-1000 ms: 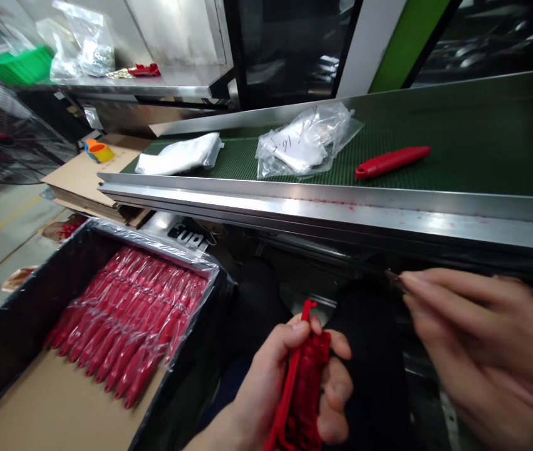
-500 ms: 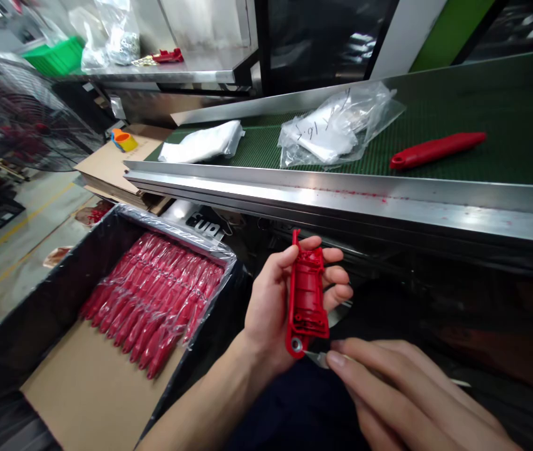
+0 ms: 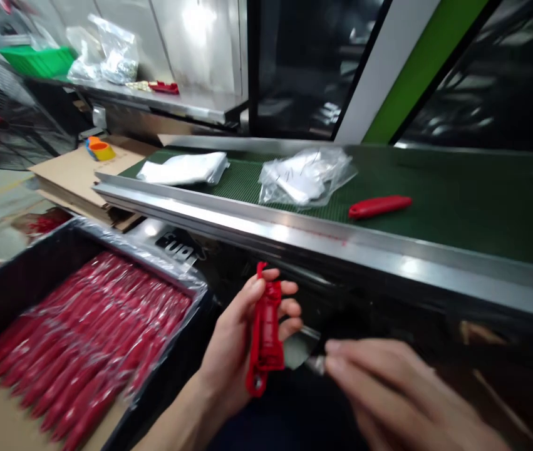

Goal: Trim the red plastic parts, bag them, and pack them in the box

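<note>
My left hand (image 3: 226,341) is closed around a red plastic handle shell (image 3: 269,332), its ribbed hollow side facing up. A hole shows in the rounded lower end of the shell, and a thin tab sticks up at its top. To the right, my right hand (image 3: 388,382) pinches a small knife (image 3: 317,363) between thumb and fingers. The blade is blurred and stands apart from the shell. Another red handle (image 3: 379,207) lies on the green conveyor belt (image 3: 458,207) beyond my hands.
At left a plastic-lined box (image 3: 191,282) holds rows of wrapped red handles (image 3: 92,332). White plastic bags (image 3: 306,178) lie on the belt, behind a metal rail (image 3: 275,228). Tape (image 3: 101,149) rests on stacked cardboard (image 3: 59,166); a green bin (image 3: 36,61) and fan stand farther back.
The knife has come away from the holed end of the shell. The shell is turned slightly, showing narrower. My view has shifted, so the hands and shell appear farther left and lower.
</note>
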Tool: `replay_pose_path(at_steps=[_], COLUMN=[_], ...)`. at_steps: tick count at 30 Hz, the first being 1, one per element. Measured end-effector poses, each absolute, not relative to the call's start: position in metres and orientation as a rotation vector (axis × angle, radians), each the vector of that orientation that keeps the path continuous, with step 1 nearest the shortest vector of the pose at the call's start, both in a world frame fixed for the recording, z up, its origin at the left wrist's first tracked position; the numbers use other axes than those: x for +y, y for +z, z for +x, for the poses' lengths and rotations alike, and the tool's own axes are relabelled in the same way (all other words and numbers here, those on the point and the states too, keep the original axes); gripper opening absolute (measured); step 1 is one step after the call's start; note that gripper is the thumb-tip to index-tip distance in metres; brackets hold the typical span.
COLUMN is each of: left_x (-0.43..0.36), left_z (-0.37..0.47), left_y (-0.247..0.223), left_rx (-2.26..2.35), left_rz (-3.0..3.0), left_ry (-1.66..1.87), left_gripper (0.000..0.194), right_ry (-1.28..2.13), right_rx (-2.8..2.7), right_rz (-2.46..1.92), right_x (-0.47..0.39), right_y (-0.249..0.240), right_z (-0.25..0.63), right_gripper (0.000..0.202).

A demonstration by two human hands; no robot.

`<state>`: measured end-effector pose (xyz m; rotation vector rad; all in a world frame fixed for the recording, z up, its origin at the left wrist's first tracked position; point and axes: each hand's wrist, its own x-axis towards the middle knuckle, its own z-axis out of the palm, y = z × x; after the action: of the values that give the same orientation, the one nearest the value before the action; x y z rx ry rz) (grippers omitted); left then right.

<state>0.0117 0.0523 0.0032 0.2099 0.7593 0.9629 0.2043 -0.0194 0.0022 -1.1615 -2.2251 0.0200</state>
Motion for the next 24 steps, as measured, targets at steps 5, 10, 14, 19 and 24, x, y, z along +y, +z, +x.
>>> replay_pose_path(at_steps=[5, 10, 14, 19, 24], left_x=[0.052, 0.049, 0.050, 0.058, 0.060], left_z=[-0.001, -0.013, -0.010, 0.004, -0.011], left_y=[0.001, -0.012, -0.020, -0.030, -0.034], left_rx=[0.867, 0.945, 0.994, 0.891, 1.101], left_rz=[0.645, 1.115, 1.648, 2.240, 2.156], left_ry=[0.918, 0.966, 1.011, 1.036, 1.162], left_gripper=[0.024, 0.040, 0.054, 0.068, 0.070], right_ry=[-0.448, -0.387, -0.272, 0.664, 0.422], right_rx=[-1.958, -2.007, -2.022, -2.139, -1.779], right_rz=[-1.625, -1.904, -1.839, -1.277, -1.346], right_x=[0.063, 0.111, 0.082, 0.031, 0.015], right_y=[0.032, 0.047, 0.045, 0.034, 0.012], right_z=[0.297, 0.347, 0.290, 0.201, 0.206], right_gripper=[0.022, 0.024, 0.027, 0.019, 0.017])
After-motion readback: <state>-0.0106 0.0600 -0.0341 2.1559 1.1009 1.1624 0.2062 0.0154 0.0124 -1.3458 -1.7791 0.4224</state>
